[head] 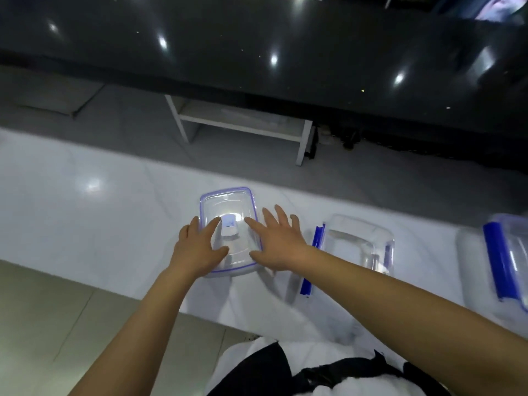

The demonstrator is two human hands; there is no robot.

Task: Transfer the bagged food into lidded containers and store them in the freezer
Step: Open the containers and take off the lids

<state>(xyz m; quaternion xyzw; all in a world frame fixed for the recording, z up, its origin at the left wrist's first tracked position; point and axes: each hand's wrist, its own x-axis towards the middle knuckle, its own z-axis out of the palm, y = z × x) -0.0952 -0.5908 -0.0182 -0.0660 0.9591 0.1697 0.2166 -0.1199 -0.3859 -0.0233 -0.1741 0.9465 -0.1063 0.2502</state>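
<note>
A clear rectangular container with a purple-rimmed lid (pixel 228 207) sits on the white counter (pixel 100 218) in front of me. Something white shows through the lid at its middle. My left hand (pixel 197 247) rests on the lid's left near corner, fingers spread. My right hand (pixel 278 241) lies flat at the lid's right edge, fingers apart. Neither hand is closed around anything.
A second clear container (pixel 360 244) with blue clips stands to the right, a loose blue clip strip (pixel 313 261) beside it. A third container with a blue clip (pixel 503 267) sits at the far right edge. Beyond the counter are a white shelf unit (pixel 243 121) and a dark glossy surface (pixel 257 38).
</note>
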